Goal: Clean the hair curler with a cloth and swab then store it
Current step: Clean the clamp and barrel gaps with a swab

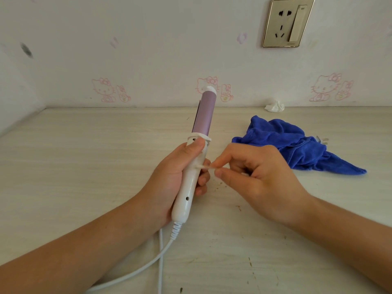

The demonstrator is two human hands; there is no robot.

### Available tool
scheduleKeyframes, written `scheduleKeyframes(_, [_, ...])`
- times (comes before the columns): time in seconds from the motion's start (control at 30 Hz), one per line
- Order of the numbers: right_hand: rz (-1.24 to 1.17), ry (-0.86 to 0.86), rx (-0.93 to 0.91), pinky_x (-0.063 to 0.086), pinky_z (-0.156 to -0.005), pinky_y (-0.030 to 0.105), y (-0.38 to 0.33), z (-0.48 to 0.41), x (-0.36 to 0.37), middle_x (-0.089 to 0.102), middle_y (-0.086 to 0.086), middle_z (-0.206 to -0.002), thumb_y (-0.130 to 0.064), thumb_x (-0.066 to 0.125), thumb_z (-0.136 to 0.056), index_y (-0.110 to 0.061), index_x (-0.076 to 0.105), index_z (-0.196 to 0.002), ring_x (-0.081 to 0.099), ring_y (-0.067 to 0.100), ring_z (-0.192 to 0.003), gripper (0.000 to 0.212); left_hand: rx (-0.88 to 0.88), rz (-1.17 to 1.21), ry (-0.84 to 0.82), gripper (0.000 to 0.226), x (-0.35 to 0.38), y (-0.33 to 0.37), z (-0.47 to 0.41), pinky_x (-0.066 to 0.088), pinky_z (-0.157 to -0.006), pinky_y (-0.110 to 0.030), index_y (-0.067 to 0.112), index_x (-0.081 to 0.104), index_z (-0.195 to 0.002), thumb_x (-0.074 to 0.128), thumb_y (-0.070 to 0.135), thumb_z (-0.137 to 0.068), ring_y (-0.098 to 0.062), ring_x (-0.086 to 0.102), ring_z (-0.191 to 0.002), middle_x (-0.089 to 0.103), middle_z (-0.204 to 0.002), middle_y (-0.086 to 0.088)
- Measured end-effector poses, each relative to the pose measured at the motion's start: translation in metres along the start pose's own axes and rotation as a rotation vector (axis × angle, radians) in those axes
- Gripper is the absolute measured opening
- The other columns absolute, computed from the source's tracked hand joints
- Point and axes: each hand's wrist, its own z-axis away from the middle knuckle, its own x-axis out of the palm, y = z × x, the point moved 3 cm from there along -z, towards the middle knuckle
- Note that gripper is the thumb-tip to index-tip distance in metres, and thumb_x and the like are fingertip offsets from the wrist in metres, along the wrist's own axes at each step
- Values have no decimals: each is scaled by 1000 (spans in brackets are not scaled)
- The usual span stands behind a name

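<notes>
My left hand (169, 175) grips the white handle of the hair curler (193, 172), held upright above the table with its purple barrel pointing up and slightly right. My right hand (261, 177) pinches a thin cotton swab (203, 167) between thumb and fingers. The swab's tip touches the right side of the handle, about midway up. The blue cloth (297, 145) lies crumpled on the table to the right, apart from both hands.
The curler's white cord (161, 251) trails down to the near edge of the pale wooden table (84, 166). A crumpled white tissue (274, 106) lies by the wall. A wall socket (288, 22) sits at the upper right. The plug (322, 141) peeks from behind the cloth.
</notes>
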Motion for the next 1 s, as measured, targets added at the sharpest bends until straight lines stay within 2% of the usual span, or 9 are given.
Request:
scheduleKeyframes(0.07, [-2, 5, 12, 41, -49, 36, 1, 0, 0, 40, 8, -49, -2, 72, -93, -13, 73, -88, 35, 19, -45, 11, -4, -22, 9, 43, 1, 1, 0, 42, -43, -26, 14, 59, -115, 68, 45, -87, -14, 51, -53, 58, -71, -4])
scheduleKeyframes(0.17, [-29, -49, -40, 40, -48, 34, -4, 4, 5, 39, 5, -49, -3, 70, -93, -13, 73, -90, 35, 18, -44, 11, -19, -77, 28, 40, 0, 1, 0, 40, -42, -25, 14, 62, -109, 64, 47, -87, -13, 50, -50, 58, -67, -2])
scheduleKeyframes(0.27, [-30, 3, -13, 41, -50, 39, 0, 1, 1, 39, 6, -49, -3, 72, -92, -12, 73, -90, 35, 19, -45, 10, -2, -136, 39, 39, 0, -1, 1, 41, -45, -26, 15, 65, -104, 64, 50, -86, -13, 52, -53, 58, -71, -2])
scheduleKeyframes(0.37, [-57, -57, -56, 38, -48, 34, -4, 3, 5, 37, 5, -49, -3, 71, -93, -16, 73, -89, 33, 16, -45, 13, 16, -171, 65, 31, 0, -1, 1, 48, -50, -23, 22, 73, -81, 62, 50, -87, -11, 56, -56, 59, -67, 1])
scheduleKeyframes(0.47, [-70, -35, -49, 38, -48, 28, -4, 2, 2, 38, 4, -49, -11, 70, -92, -14, 72, -88, 33, 14, -44, 6, -10, -223, 68, 34, -1, 0, 2, 46, -48, -20, 26, 76, -73, 62, 54, -86, -8, 53, -53, 56, -62, 4])
scheduleKeyframes(0.63, [-77, -102, -60, 38, -49, 29, -5, 5, 6, 38, 2, -49, -6, 71, -93, -14, 73, -89, 32, 11, -45, 9, 0, -141, 73, 34, -3, -1, -1, 54, -62, -24, 16, 77, -89, 64, 48, -86, -14, 61, -69, 66, -76, -3])
scheduleKeyframes(0.77, [-61, -69, -31, 39, -49, 30, -1, 3, 3, 38, 3, -49, -4, 72, -93, -13, 72, -88, 32, 11, -45, 11, 20, -170, 82, 32, -5, -1, -2, 49, -55, -21, 19, 77, -83, 62, 47, -88, -11, 57, -61, 62, -69, 2])
scheduleKeyframes(0.87, [-54, -120, -53, 38, -49, 30, -4, 5, 8, 38, 3, -49, -4, 72, -93, -14, 73, -89, 33, 15, -45, 11, 26, -126, 85, 51, -7, 1, -3, 51, -58, -24, -2, 70, -107, 62, 45, -87, -13, 61, -66, 65, -74, -3])
scheduleKeyframes(1.0, [-42, -63, -10, 43, -51, 37, -1, 3, 3, 40, 5, -49, -4, 72, -93, -13, 72, -88, 35, 15, -45, 10, 27, -106, 78, 52, -7, 1, -3, 52, -58, -22, 0, 70, -114, 62, 44, -88, -12, 66, -68, 68, -78, -3])
